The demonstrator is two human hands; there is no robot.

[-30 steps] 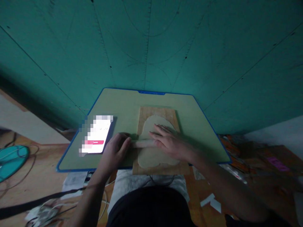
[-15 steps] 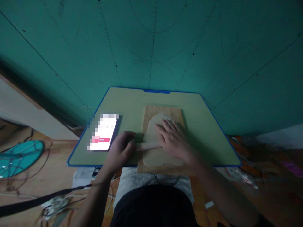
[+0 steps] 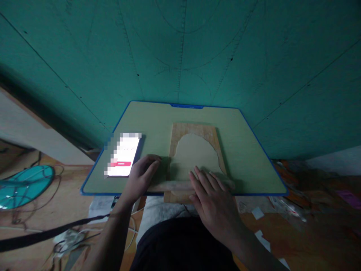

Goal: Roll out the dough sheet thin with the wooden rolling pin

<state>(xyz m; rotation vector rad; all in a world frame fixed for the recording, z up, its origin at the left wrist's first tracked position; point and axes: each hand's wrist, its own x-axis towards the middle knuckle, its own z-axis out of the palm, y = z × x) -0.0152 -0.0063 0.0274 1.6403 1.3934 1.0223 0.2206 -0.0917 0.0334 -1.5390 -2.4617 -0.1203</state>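
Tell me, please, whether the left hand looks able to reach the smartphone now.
Probably yes: the left hand is right beside the smartphone on the table, and nothing visible stands between them.

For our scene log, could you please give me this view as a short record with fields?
Surface: pale green tabletop with blue rim
Board: rectangular light-brown wooden board, its near end past the rim
Dough: thin, pale, irregular sheet of dough on the board
Tool: pale cylindrical rolling pin across the dough's near part
Right hand: fingers extended over the pin
Left hand: curled, near the pin's left end; contact unclear
Device: dark-edged rectangular phone, screen lit, on the tabletop's left
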